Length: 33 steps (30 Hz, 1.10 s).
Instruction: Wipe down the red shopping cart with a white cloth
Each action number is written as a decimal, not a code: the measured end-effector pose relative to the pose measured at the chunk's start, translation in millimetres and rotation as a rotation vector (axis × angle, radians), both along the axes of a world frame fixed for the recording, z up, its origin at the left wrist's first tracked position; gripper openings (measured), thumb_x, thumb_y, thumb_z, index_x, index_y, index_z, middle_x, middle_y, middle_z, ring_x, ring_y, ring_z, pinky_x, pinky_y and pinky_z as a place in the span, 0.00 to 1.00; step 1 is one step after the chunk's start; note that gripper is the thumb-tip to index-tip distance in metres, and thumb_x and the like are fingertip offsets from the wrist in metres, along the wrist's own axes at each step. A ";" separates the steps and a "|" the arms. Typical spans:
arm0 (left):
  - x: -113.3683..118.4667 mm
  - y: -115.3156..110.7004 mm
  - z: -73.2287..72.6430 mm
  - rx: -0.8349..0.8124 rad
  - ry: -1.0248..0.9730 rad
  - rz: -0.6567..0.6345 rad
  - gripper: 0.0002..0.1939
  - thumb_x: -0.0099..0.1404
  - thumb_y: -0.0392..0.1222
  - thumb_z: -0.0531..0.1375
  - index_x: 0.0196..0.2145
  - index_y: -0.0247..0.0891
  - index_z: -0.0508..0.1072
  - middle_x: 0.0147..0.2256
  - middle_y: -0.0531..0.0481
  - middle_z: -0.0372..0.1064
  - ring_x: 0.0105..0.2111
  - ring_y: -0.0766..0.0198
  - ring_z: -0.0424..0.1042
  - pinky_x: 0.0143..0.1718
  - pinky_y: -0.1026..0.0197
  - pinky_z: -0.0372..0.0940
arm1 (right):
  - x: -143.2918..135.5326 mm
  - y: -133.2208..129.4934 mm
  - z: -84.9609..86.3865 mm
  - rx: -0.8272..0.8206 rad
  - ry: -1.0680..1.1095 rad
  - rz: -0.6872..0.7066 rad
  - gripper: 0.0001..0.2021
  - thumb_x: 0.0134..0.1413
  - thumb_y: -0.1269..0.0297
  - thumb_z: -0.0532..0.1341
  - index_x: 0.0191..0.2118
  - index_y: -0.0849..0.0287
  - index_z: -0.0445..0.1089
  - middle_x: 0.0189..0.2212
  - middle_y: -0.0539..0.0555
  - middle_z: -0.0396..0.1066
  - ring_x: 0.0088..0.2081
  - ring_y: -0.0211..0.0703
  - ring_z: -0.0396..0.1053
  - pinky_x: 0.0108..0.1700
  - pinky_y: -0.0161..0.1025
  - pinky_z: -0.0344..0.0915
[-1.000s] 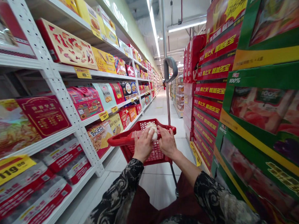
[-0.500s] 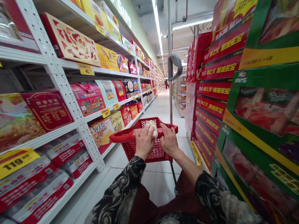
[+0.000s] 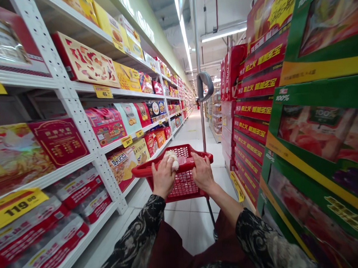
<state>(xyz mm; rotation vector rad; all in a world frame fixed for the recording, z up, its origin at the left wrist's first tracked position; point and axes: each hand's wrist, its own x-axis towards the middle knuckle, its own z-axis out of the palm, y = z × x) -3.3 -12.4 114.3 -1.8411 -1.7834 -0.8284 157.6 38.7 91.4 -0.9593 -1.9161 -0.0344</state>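
Note:
A red shopping cart (image 3: 181,185) with a mesh basket stands in front of me, its red handle bar (image 3: 186,161) running across the top. My left hand (image 3: 163,179) is closed over a crumpled white cloth (image 3: 172,159), pressing it against the left part of the bar. Near the right end, my right hand (image 3: 203,174) is wrapped round the bar itself. A tall metal pole (image 3: 202,121) with a grey hook-like grip (image 3: 205,86) rises beside the cart's right side.
White shelving (image 3: 65,85) with boxed goods lines the left side. On the right are stacked red drink cartons (image 3: 251,107) and large green boxes (image 3: 317,124). Between them, a tiled aisle floor (image 3: 187,135) runs ahead, with a yellow sign (image 3: 237,186) low at its right edge.
My left hand and the cloth have slid left along the handle bar, baring its middle. My right hand keeps its place at the right end.

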 end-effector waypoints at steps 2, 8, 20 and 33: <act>17.5 3.8 0.1 -0.016 0.033 -0.050 0.21 0.62 0.39 0.49 0.54 0.43 0.63 0.58 0.42 0.59 0.57 0.54 0.59 0.59 0.36 0.41 | 0.8 0.4 -0.2 -0.002 -0.006 0.002 0.29 0.46 0.77 0.49 0.58 0.66 0.56 0.57 0.61 0.60 0.58 0.45 0.56 0.62 0.52 0.40; 41.3 8.5 2.1 -0.048 0.087 -0.150 0.21 0.63 0.39 0.49 0.54 0.45 0.62 0.58 0.44 0.58 0.58 0.56 0.57 0.60 0.38 0.38 | 3.4 0.1 1.7 -0.014 -0.003 0.002 0.29 0.46 0.77 0.49 0.58 0.65 0.56 0.56 0.60 0.61 0.57 0.45 0.58 0.61 0.52 0.42; -36.2 -11.6 5.5 -0.004 0.037 0.045 0.20 0.62 0.39 0.47 0.52 0.42 0.65 0.57 0.43 0.60 0.56 0.55 0.60 0.59 0.38 0.42 | 2.6 0.4 1.0 0.005 0.007 0.020 0.29 0.45 0.77 0.49 0.57 0.66 0.57 0.55 0.61 0.63 0.57 0.46 0.58 0.62 0.54 0.41; 21.3 6.5 -1.2 0.018 0.077 -0.072 0.22 0.62 0.40 0.51 0.54 0.41 0.63 0.57 0.44 0.60 0.58 0.53 0.57 0.60 0.36 0.38 | 5.1 2.9 -3.3 0.049 -0.017 0.025 0.28 0.45 0.76 0.50 0.56 0.64 0.59 0.53 0.60 0.64 0.55 0.46 0.59 0.61 0.54 0.42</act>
